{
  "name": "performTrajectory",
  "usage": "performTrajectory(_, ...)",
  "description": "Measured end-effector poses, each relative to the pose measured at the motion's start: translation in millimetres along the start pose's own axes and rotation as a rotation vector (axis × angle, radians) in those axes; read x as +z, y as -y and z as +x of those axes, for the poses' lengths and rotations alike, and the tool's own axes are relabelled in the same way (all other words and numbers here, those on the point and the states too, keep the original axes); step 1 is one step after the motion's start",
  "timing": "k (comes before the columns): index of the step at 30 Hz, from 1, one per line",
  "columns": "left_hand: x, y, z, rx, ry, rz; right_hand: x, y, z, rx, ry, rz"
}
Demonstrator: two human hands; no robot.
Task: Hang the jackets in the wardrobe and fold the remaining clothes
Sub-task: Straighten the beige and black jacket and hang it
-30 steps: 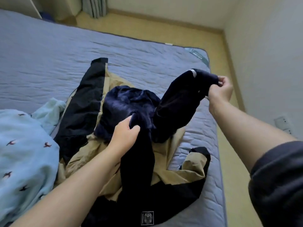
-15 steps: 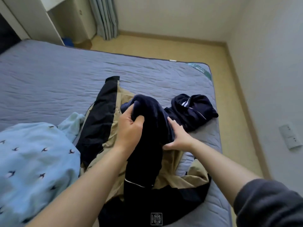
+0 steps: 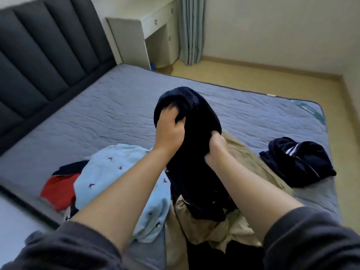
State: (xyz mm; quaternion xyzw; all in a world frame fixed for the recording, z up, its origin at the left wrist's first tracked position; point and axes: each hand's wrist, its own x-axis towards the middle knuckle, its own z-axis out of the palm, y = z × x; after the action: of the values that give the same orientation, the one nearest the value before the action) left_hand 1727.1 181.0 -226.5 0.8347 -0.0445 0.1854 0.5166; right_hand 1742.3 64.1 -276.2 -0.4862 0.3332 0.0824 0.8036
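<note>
— What did the hands have hold of?
— Both gripped one navy garment (image 3: 194, 162), raised above the bed (image 3: 97, 114). The left hand (image 3: 169, 131) had its fingers curled tight into the top fold. The right hand (image 3: 215, 151) was closed on bunched cloth lower down, at the garment's right edge.
— And where did it hang?
— Over a tan jacket (image 3: 245, 158) spread on the bed, its lower end touching that jacket.
— What lay nearby?
— A pale blue shirt (image 3: 116, 172) lay under the left forearm, with a red piece (image 3: 56, 188) beside it. A striped navy piece (image 3: 298, 164) sat apart, near the bed's right edge.
</note>
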Motion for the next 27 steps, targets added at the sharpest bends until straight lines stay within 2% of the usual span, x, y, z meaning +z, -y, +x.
performTrajectory(4,-92.7,7.7,36.6,0.162,-0.22,0.349,119.5,5.7,-46.1,0.042,0.292,0.118)
performTrajectory(7,-140.8,4.8,59.0,0.226,-0.37,0.41,177.4,10.5,-70.0,0.003,0.487,0.19)
performTrajectory(9,-159.7,18.4,61.2,0.165,-0.36,0.397,191.4,1.3,-70.8,-0.039,0.57,0.132)
performTrajectory(11,-168.2,51.0,49.3,-0.08,-0.212,0.409,182.4,-23.7,-61.2,-0.046,0.63,-0.109)
performTrajectory(15,-156.4,147.7,-19.3,-0.766,0.211,0.63,110.5,-102.3,-12.0,0.085,0.636,-0.822)
performTrajectory(17,-138.0,187.4,-65.2,-0.932,0.338,0.686,60.5,-140.7,15.3,0.138,0.548,-0.991)
performTrajectory(19,-111.7,215.8,-108.2,-0.961,0.474,0.709,6.0,-173.4,36.1,0.178,0.45,-1.109)
performTrajectory(23,-38.9,251.9,-175.1,-0.862,0.675,0.678,-99.4,-220.5,63.6,0.208,0.341,-1.311)
performTrajectory(27,43.2,272.9,-229.8,-0.741,0.863,0.649,-179.1,-256.3,86.5,0.25,0.288,-1.393)
